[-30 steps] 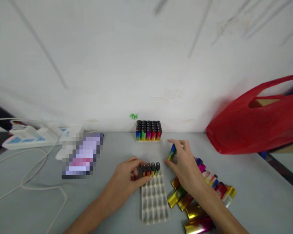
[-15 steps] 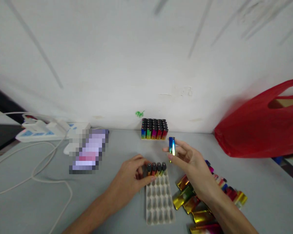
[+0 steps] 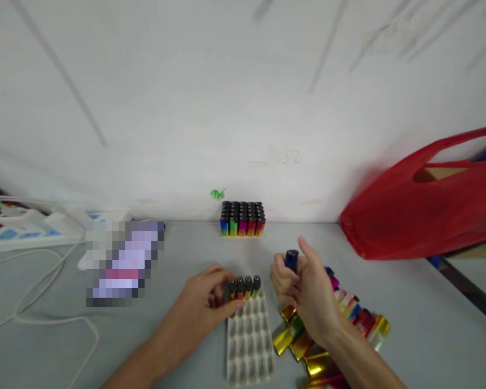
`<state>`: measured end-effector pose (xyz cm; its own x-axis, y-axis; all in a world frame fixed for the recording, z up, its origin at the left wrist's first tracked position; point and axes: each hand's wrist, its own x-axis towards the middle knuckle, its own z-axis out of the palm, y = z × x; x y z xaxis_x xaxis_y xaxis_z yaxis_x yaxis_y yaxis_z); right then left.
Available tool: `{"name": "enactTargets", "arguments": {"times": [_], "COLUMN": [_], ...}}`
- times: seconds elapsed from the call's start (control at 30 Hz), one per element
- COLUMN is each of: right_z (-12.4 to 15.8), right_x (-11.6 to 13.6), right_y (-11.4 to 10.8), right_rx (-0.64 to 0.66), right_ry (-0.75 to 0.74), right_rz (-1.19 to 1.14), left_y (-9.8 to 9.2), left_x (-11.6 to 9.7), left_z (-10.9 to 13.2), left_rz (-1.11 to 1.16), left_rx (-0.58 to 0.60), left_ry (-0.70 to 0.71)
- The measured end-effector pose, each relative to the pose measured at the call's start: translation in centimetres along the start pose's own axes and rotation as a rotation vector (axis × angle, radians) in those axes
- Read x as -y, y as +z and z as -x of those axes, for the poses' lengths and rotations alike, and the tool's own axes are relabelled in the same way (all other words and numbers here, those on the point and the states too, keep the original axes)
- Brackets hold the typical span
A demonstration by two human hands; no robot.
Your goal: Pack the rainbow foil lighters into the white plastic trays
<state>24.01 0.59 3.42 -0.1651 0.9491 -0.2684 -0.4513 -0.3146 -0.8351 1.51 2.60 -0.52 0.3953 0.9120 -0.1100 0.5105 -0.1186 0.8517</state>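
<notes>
A pale moulded tray (image 3: 250, 341) with rows of slots lies on the table, and several black-topped lighters (image 3: 244, 288) stand in its far row. My left hand (image 3: 208, 296) is closed around the left end of that row, fingers behind and thumb in front. To the right of the tray, my right hand (image 3: 308, 289) grips a dark blue lighter (image 3: 292, 260), its top upward, fingers curled round it and thumb raised. Several shiny gold, red and green lighters (image 3: 318, 363) lie loose under and beside my right wrist.
A full block of black-topped lighters (image 3: 242, 220) stands against the wall. A red bag (image 3: 421, 210) is at the right. On the left are a power strip (image 3: 56, 229), white cables (image 3: 44, 320) and a blurred-out phone (image 3: 127, 263).
My right hand has turned, its fingers now wrapped round the blue lighter and its thumb lifted off. My left hand keeps its hold at the row. The whole view has shifted slightly.
</notes>
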Motion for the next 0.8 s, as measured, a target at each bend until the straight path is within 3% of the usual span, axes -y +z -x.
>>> {"name": "enactTargets", "arguments": {"times": [0.33,0.8], "right_z": [0.1,0.9], "right_x": [-0.8,-1.0], "right_y": [0.6,1.1], "right_rx": [0.172,0.161], "right_ry": [0.251,0.219], "right_rz": [-0.186,-0.26], "left_y": [0.0,0.0], "left_x": [0.0,0.6], "left_z": [-0.2,-0.2], "left_rz": [-0.021,0.017], "left_rx": [0.001,0.014], "left_ry": [0.017,0.029]}}
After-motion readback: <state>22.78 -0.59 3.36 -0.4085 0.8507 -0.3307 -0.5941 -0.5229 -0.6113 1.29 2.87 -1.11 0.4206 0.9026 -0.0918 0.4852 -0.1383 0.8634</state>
